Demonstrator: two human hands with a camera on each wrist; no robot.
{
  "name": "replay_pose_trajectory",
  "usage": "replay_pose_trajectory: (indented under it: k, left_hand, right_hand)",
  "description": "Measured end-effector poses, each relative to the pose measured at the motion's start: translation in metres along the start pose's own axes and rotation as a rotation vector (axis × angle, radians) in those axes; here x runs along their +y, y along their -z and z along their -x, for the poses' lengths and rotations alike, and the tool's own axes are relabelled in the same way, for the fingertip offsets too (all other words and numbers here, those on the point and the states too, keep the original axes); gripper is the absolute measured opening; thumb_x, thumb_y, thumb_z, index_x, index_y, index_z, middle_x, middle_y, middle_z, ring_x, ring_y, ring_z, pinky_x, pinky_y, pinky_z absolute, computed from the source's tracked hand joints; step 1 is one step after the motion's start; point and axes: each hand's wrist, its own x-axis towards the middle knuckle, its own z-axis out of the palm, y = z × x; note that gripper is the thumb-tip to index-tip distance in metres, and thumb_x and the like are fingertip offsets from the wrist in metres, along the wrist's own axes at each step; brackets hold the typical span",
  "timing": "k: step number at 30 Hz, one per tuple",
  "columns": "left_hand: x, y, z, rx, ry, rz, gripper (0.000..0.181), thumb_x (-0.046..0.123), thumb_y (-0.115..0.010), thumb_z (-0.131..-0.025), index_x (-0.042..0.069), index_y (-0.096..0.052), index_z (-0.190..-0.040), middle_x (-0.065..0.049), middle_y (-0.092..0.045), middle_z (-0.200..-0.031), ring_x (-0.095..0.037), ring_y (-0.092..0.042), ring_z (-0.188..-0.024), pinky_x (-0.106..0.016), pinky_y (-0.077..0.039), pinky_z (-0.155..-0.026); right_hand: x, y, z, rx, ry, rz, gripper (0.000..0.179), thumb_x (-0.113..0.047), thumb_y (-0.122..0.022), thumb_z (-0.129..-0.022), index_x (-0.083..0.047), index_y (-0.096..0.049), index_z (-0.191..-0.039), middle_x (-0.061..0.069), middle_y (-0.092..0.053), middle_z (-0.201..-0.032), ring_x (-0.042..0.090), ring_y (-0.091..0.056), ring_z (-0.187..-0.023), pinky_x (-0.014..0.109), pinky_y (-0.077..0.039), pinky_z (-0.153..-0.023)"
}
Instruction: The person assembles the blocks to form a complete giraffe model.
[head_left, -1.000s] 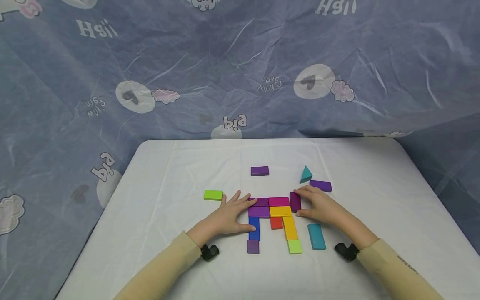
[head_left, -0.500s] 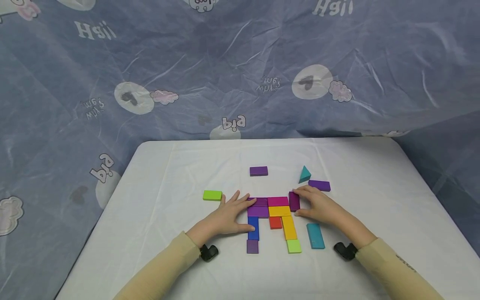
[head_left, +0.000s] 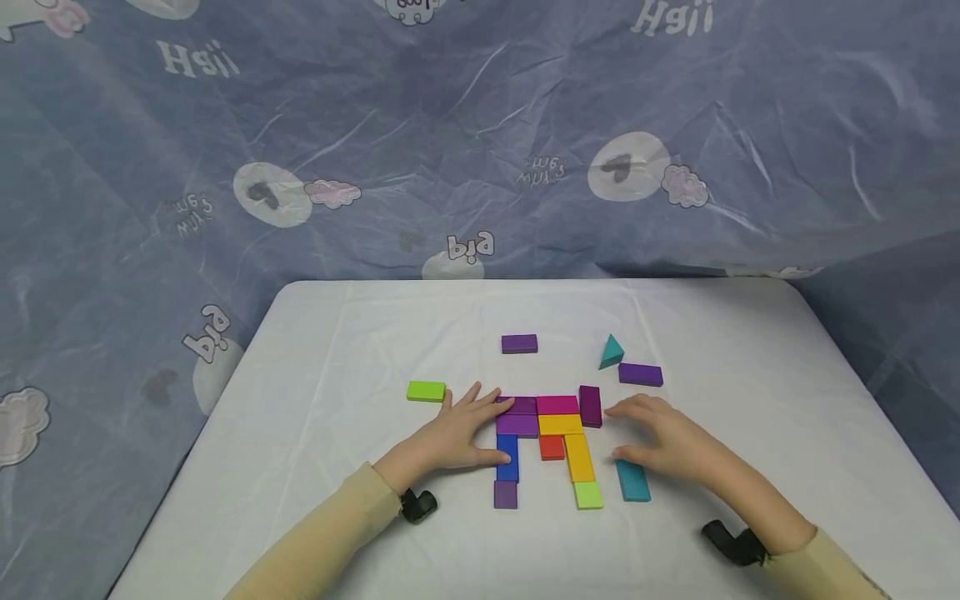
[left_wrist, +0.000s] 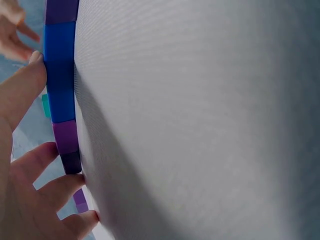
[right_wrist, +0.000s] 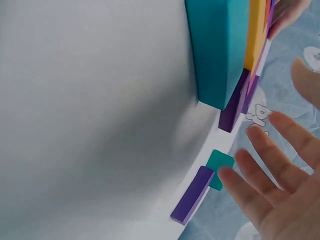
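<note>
Left arm [head_left: 322, 537] angles up from the bottom edge, left of centre, tan sleeve [head_left: 371, 492] reaching the wrist. Left hand [head_left: 456, 435] near mid-frame, palm down, fingers fanned and nearly straight; thumb extended rightward, well apart from them. Right arm [head_left: 753, 500] rises from the lower right, wrist bare. Right hand [head_left: 667, 437] right of centre, fingers loosely bent, tips leftward, thumb apart below. Right wrist view: slim gaps between those fingers.
</note>
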Motion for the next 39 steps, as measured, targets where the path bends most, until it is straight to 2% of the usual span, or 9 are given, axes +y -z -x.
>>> replay_pose_trajectory:
  k: [2, 6, 10, 14, 18, 23, 29, 35, 39]
  left_hand:
    - [0.0, 0.0, 0.0, 0.002, -0.001, -0.001, 0.085, 0.06, -0.069, -0.083, 0.03, -0.033, -0.154, -0.003, -0.027, -0.163, -0.033, -0.009, -0.154, -0.072, -0.001, -0.115]
    - [0.001, 0.0, 0.0, -0.004, 0.005, -0.002, 0.085, 0.06, -0.069, -0.083, 0.031, -0.033, -0.154, -0.002, -0.026, -0.163, -0.033, -0.008, -0.154, -0.071, 0.0, -0.115]
    - [0.0, -0.001, 0.0, -0.006, 0.012, -0.009, 0.085, 0.061, -0.068, -0.083, 0.032, -0.032, -0.154, -0.001, -0.026, -0.163, -0.031, -0.007, -0.154, -0.07, 0.0, -0.116]
    - [0.0, -0.003, 0.0, -0.004, 0.011, -0.008, 0.085, 0.062, -0.068, -0.083, 0.032, -0.032, -0.154, 0.0, -0.026, -0.163, -0.031, -0.007, -0.154, -0.071, 0.0, -0.116]
    - [0.0, -0.003, 0.001, -0.003, 0.012, -0.007, 0.085, 0.062, -0.067, -0.083, 0.033, -0.032, -0.154, 0.0, -0.026, -0.163, -0.03, -0.007, -0.154, -0.07, 0.0, -0.116]
    - [0.0, -0.001, 0.001, -0.003, 0.011, -0.006, 0.085, 0.062, -0.068, -0.083, 0.033, -0.032, -0.154, 0.0, -0.026, -0.164, -0.03, -0.007, -0.154, -0.07, 0.0, -0.116]
    - [0.0, 0.001, 0.001, 0.0, 0.007, -0.009, 0.085, 0.061, -0.068, -0.083, 0.032, -0.032, -0.155, -0.001, -0.026, -0.164, -0.032, -0.008, -0.154, -0.071, 0.0, -0.115]
    - [0.0, 0.001, 0.002, 0.001, 0.013, -0.009, 0.085, 0.061, -0.068, -0.083, 0.031, -0.033, -0.154, -0.001, -0.026, -0.163, -0.033, -0.008, -0.154, -0.071, 0.001, -0.115]
    - [0.002, 0.001, 0.002, -0.009, 0.022, -0.005, 0.085, 0.061, -0.068, -0.083, 0.033, -0.033, -0.154, 0.0, -0.026, -0.164, -0.032, -0.007, -0.154, -0.07, 0.001, -0.116]
  right_hand:
    - [-0.001, 0.0, 0.009, -0.037, 0.005, 0.0, 0.053, -0.033, -0.084, -0.077, -0.011, -0.067, -0.122, 0.011, -0.064, -0.123, 0.034, -0.057, -0.113, 0.057, -0.05, -0.095]
    - [-0.003, -0.006, 0.023, -0.101, -0.035, 0.007, 0.061, -0.037, -0.089, -0.068, -0.015, -0.067, -0.121, 0.007, -0.063, -0.123, 0.028, -0.056, -0.11, 0.055, -0.052, -0.094]
    - [-0.004, -0.015, 0.029, -0.119, -0.075, 0.004, 0.065, -0.034, -0.092, -0.064, -0.015, -0.067, -0.121, 0.005, -0.061, -0.12, 0.023, -0.055, -0.106, 0.052, -0.053, -0.094]
    - [-0.006, -0.021, 0.03, -0.107, -0.079, 0.013, 0.063, -0.028, -0.092, -0.064, -0.013, -0.067, -0.119, 0.003, -0.058, -0.114, 0.02, -0.055, -0.1, 0.048, -0.055, -0.092]
    - [-0.007, -0.023, 0.027, -0.095, -0.097, 0.027, 0.064, -0.03, -0.093, -0.063, -0.014, -0.067, -0.119, 0.003, -0.058, -0.112, 0.019, -0.056, -0.097, 0.047, -0.056, -0.089]
    - [-0.011, -0.017, 0.021, -0.095, -0.075, 0.025, 0.065, -0.031, -0.092, -0.063, -0.012, -0.065, -0.119, 0.007, -0.059, -0.116, 0.019, -0.056, -0.096, 0.048, -0.057, -0.088]
    - [-0.015, 0.005, -0.007, -0.044, -0.012, -0.023, 0.064, -0.026, -0.088, -0.069, -0.007, -0.063, -0.124, 0.011, -0.059, -0.118, 0.023, -0.059, -0.099, 0.047, -0.057, -0.088]
    - [-0.017, 0.012, -0.061, -0.048, -0.001, -0.12, 0.064, -0.03, -0.084, -0.077, -0.005, -0.06, -0.13, 0.016, -0.058, -0.126, 0.032, -0.063, -0.108, 0.045, -0.057, -0.09]
    - [-0.017, 0.012, -0.092, -0.047, -0.03, -0.137, 0.066, -0.031, -0.082, -0.079, -0.002, -0.057, -0.133, 0.019, -0.057, -0.13, 0.033, -0.06, -0.111, 0.047, -0.055, -0.093]
